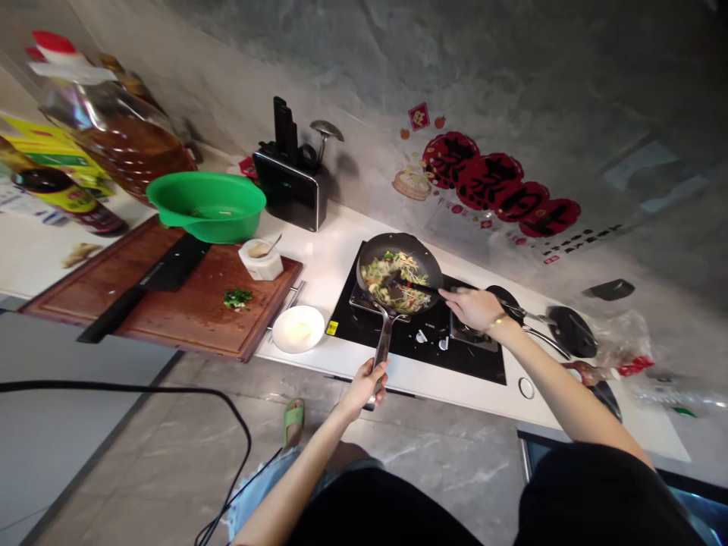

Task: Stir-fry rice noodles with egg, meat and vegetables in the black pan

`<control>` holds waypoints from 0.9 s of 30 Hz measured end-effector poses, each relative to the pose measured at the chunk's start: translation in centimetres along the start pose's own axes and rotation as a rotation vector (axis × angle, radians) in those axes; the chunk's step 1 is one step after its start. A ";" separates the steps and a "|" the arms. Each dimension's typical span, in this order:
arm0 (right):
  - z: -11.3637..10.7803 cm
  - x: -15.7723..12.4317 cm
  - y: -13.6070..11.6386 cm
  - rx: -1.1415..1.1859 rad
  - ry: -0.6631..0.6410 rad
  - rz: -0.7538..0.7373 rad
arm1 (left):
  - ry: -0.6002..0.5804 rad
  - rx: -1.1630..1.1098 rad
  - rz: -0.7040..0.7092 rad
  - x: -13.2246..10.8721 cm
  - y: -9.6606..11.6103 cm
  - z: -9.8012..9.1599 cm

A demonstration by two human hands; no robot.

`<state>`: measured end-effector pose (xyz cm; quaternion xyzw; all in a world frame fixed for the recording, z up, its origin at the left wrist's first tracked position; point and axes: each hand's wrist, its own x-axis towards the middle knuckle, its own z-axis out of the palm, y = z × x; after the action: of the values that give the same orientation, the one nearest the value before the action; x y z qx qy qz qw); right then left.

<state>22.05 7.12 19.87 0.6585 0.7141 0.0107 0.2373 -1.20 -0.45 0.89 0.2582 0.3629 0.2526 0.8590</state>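
A dark wok [431, 267] sits on the left burner of the black cooktop [364, 331]. Bean sprouts with green pieces [406, 265] lie inside it. My left hand [364, 385] is wrapped round the wok's metal handle [384, 343], near its end. From the right, my right hand [473, 308] grips a black spatula [421, 287] whose head is down among the sprouts and hard to make out. To the left of the cooktop stands a white bowl [283, 334] with some pale yellow residue in it.
On the wooden board [187, 322] are a cleaver [171, 269], chopped greens [236, 298], a white seasoning jar [262, 262] and a green basin [210, 220]. A knife block [290, 189] and large oil jug [122, 136] stand behind. More pans [572, 331] lie right.
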 end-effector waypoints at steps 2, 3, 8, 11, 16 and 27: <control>1.0 2.8 -1.0 -0.005 0.030 0.086 | 0.005 0.002 0.002 -0.1 0.1 0.0; 1.4 4.0 -1.1 0.015 0.027 0.133 | 0.006 0.002 0.001 -0.1 0.1 0.1; 0.9 4.3 3.9 0.186 -0.092 0.126 | 0.000 0.001 -0.001 -0.1 0.1 0.1; -1.8 1.5 8.3 0.209 -0.146 0.054 | -0.002 -0.002 -0.002 0.0 0.0 0.1; -3.3 -0.7 9.5 0.177 -0.232 0.026 | -0.008 -0.007 -0.006 -0.1 -0.1 0.1; 3.4 5.8 -0.5 0.409 0.167 0.126 | 0.001 -0.009 -0.005 -0.2 0.1 0.1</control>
<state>22.63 11.54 14.77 0.7330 0.6760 -0.0653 0.0379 -1.25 -0.51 1.16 0.2531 0.3628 0.2522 0.8606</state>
